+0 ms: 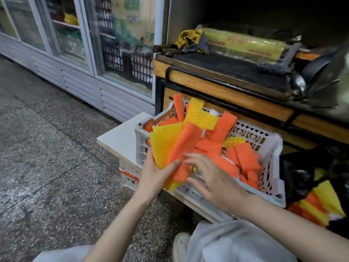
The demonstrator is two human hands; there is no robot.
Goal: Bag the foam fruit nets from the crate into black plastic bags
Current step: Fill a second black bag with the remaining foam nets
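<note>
**Two hands at a crate of foam fruit nets**

Speckled terrazzo floor (pixel 47 157) fills the left half of the view, edged by a row of glass-door refrigerators (pixel 79 78). To the right stands a wooden bench (pixel 226 87) with a black metal frame.

Just in front of it a white perforated crate (pixel 272 148) sits on a white board (pixel 119 137). The crate's long axis runs along the bench front, from upper left to lower right. Orange and yellow foam nets (pixel 245 157) fill it, lying flat and crossed in every direction. A few stick up over its far left corner.

A black plastic bag (pixel 302 167) lies just right of the crate, with yellow and orange nets showing at its mouth.

A bundle of flattened nets (pixel 173 146) is over the crate's near left corner. Its long axis is nearly upright and its free ends point up and away toward the bench.

The left hand (pixel 153 174) grips the bundle's lower end, thumb across the front. The right hand (pixel 213 178) is spread and loose, holding nothing, with its fingertips at the bundle. Blur hides whether they touch.
</note>
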